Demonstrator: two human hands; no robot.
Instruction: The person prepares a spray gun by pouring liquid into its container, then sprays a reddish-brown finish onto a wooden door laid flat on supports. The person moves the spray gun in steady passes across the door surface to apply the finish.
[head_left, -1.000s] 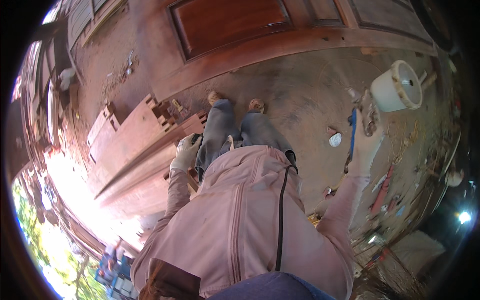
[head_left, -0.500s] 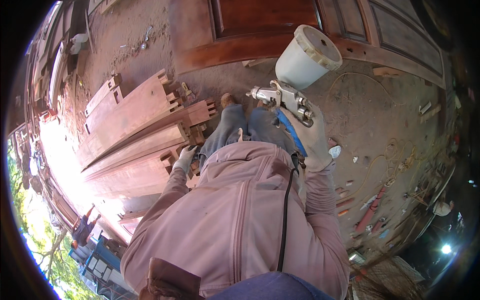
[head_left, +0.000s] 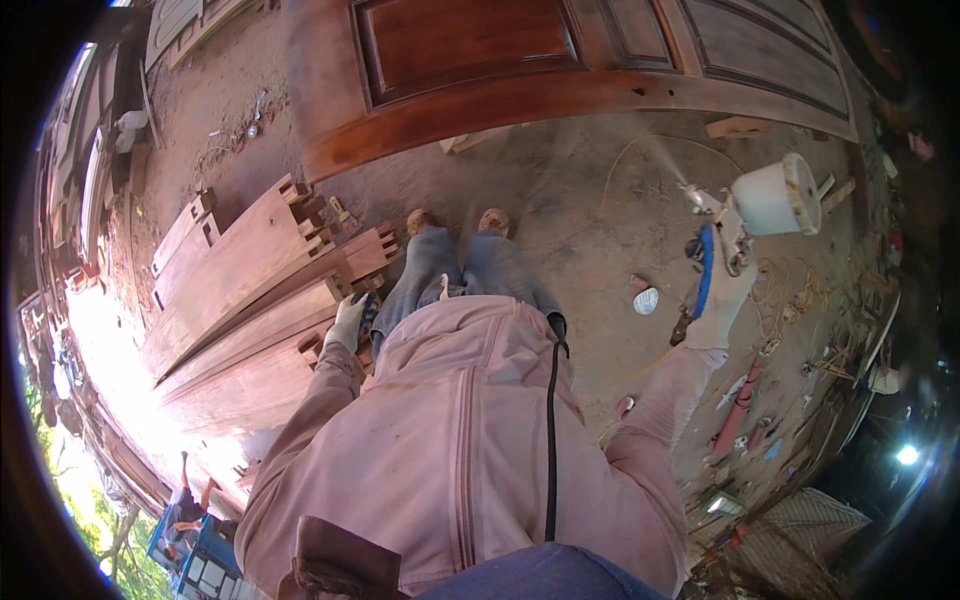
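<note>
Glare whitens the left, a light (head_left: 907, 455) flares lower right.

Looks like you're in a woodworking shop, kinda half-open to the outdoors. Reddish-brown panelled door (head_left: 470, 100) across the top of the frame, boards (head_left: 235, 255) with notched ends piled at left, more timber (head_left: 93, 190) along the far left edge. You've got a spray gun (head_left: 745, 215) putting out mist (head_left: 660, 152) at right, a dirt floor (head_left: 580, 260) under you, and daylit greenery (head_left: 80, 480) at lower left.
</note>
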